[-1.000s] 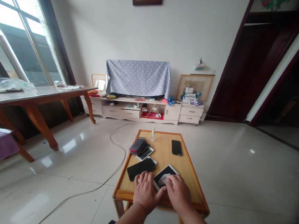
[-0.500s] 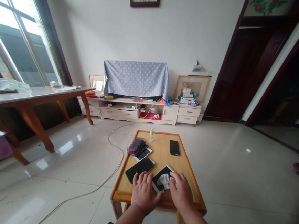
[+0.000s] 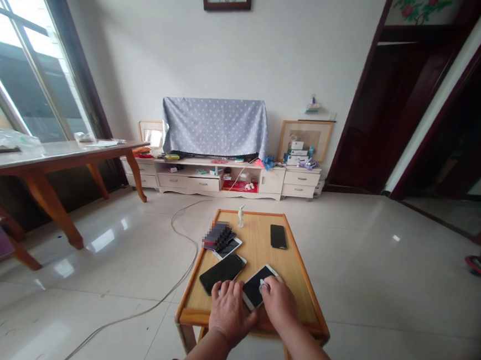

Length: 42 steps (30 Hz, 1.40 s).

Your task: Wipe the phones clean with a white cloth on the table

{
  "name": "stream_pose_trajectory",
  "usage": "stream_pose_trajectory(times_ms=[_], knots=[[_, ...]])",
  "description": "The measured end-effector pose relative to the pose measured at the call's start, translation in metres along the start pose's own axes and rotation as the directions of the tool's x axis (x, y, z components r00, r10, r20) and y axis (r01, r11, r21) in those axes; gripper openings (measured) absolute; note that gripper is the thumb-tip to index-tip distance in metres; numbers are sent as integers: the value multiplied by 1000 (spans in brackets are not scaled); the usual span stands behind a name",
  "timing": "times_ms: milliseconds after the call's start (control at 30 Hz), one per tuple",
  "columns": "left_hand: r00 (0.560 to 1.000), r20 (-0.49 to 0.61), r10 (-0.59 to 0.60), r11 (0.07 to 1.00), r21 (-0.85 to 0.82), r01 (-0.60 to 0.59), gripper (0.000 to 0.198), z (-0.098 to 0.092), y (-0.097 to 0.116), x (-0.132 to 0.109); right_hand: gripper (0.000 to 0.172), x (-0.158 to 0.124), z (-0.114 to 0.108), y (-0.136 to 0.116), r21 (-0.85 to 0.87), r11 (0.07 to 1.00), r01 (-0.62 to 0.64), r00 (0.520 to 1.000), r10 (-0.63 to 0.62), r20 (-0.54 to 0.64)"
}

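Observation:
A white-framed smartphone (image 3: 253,290) with a dark screen lies tilted near the front of the small wooden table (image 3: 298,295). My right hand (image 3: 277,300) is closed on a whitish cloth (image 3: 263,284), mostly hidden by the fingers, over the phone's right side. Beside the phone's lower left edge rests my left hand (image 3: 230,312), fingers spread, its thumb near the phone's bottom corner. Its fingertips reach the near edge of a larger black phone (image 3: 222,274) on the left.
Farther back lie another white phone (image 3: 230,248), a blurred dark stack (image 3: 217,236) and a black phone (image 3: 278,237). A small spray bottle (image 3: 241,218) stands at the far edge. A cable (image 3: 164,301) runs along the floor on the left.
My right hand has moved slightly left over the white phone, and the cloth, spread out before, is now bunched under the fingers. My left hand stays in about the same place.

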<state>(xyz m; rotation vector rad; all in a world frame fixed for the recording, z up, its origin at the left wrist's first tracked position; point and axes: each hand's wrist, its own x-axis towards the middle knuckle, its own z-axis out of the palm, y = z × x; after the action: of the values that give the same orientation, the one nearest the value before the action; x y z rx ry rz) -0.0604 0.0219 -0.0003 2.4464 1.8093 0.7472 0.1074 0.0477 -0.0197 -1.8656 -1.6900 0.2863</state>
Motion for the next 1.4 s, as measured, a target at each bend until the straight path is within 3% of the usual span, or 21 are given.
stream_pose_trajectory(times_ms=[133, 300, 433, 667, 833, 900, 1067, 1133, 1267, 1333, 1400], knots=[[1000, 7, 2, 1000, 1, -2, 54, 0, -1, -1, 24, 7, -2, 12, 46, 998, -54, 999, 54, 1], [1000, 2, -5, 1000, 0, 5, 51, -3, 0, -1, 15, 3, -6, 16, -28, 997, -66, 997, 65, -40], [1000, 23, -10, 1000, -23, 11, 49, -7, 1, 0, 25, 0, -8, 13, -92, 996, -23, 999, 21, -27], [1000, -8, -28, 999, -27, 28, 47, -1, -1, 0, 41, -30, -19, -13, -147, 979, 140, 985, -123, 121], [999, 37, -21, 999, -25, 22, 43, 3, -6, -1, 49, -55, -25, -29, -66, 946, 317, 905, -282, 318], [999, 26, -23, 999, -45, 24, 43, 2, -6, -1, 49, -46, -29, -22, -94, 949, 301, 914, -259, 312], [1000, -9, -18, 998, -54, 18, 55, 1, -5, 0, 54, -13, -34, 1, -226, 969, 100, 972, -47, 229], [1000, -8, -19, 999, -45, 19, 54, 3, -6, 0, 56, -18, -32, -2, -208, 971, 121, 960, -61, 272], [1000, -5, -26, 999, -31, 26, 48, 8, -8, 0, 53, -38, -25, -16, -64, 957, 284, 891, -239, 386], [1000, 3, -31, 999, -37, 31, 50, 8, -8, 0, 52, -33, -25, -14, -68, 959, 274, 899, -230, 372], [999, 10, -39, 998, -50, 39, 55, 7, -7, 0, 53, -18, -29, -6, -136, 975, 174, 940, -123, 319]])
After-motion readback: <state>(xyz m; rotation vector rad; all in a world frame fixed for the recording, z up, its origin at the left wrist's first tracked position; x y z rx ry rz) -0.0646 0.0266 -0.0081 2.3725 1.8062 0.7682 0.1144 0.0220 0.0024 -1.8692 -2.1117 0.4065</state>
